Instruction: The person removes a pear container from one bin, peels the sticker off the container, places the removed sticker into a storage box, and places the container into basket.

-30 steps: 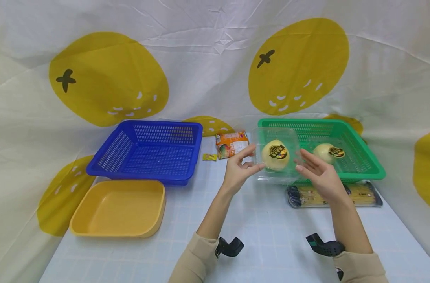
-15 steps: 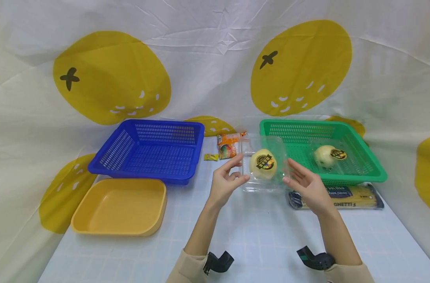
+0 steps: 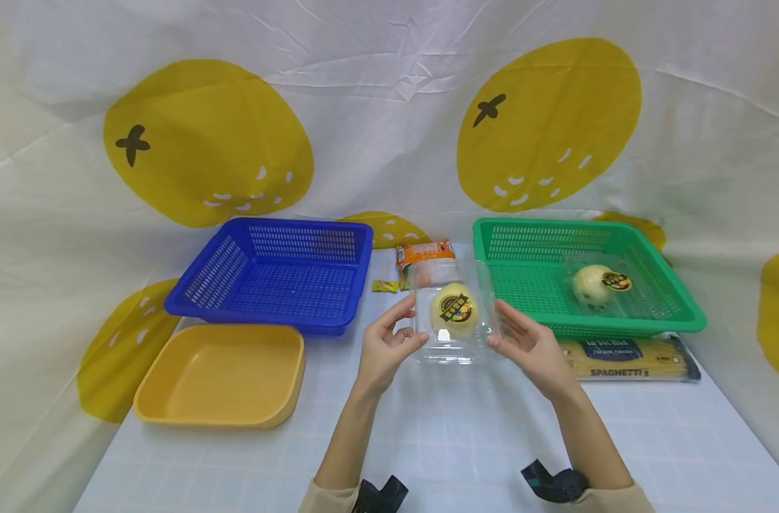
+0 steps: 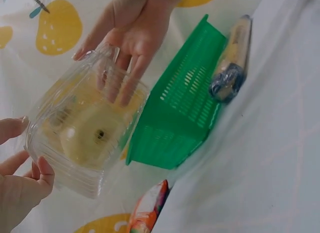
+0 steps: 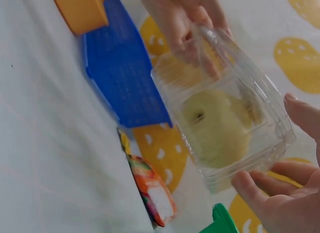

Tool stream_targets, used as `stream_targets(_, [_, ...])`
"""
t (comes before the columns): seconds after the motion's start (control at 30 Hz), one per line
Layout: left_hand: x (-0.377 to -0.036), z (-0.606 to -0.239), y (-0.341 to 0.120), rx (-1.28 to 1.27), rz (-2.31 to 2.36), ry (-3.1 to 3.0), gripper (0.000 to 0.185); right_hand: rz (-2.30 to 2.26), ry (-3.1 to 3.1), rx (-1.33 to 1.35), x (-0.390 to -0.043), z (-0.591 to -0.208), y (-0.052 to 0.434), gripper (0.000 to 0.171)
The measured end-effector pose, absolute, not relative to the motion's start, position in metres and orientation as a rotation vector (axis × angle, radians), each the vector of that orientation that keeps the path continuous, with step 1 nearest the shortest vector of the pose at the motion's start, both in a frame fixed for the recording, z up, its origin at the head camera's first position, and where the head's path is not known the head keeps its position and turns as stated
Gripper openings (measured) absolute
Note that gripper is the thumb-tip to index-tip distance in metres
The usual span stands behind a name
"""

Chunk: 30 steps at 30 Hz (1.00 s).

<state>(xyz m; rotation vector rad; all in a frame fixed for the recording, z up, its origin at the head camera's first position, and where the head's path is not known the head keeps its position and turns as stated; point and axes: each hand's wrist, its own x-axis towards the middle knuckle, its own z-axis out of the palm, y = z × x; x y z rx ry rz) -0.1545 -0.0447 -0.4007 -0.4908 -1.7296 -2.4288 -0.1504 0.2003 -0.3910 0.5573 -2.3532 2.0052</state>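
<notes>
A clear plastic box (image 3: 452,354) is held up above the table between both hands, tilted toward the head camera. Inside it lies a round, pale yellow pear (image 3: 456,311) with a black-and-gold label. My left hand (image 3: 384,348) grips the box's left side, thumb in front and fingers behind. On the opposite side my right hand (image 3: 535,355) holds it the same way. From below, the left wrist view shows the pear's dark dimple (image 4: 100,134) through the plastic. A similar pear (image 3: 593,285) in a clear box sits in the green basket (image 3: 518,285), at its right.
A blue basket (image 3: 287,285) stands back left, with a yellow tray (image 3: 219,377) in front of it. An orange packet (image 3: 424,253) and a small yellow sachet (image 3: 385,286) lie between the baskets. A spaghetti pack (image 3: 633,360) lies along the green basket's front.
Both hands have carried the boxed pear left and nearer to me, away from the green basket. More of the spaghetti pack shows now.
</notes>
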Motion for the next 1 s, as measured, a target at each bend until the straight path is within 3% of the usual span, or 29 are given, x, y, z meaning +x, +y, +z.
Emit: stream_targets(1.0, [-0.137, -0.458, -0.079, -0.278, -2.355, -1.775, 0.059, 2.168, -2.324, 0.487, -0.144, -0.454, 0.153, 0.072])
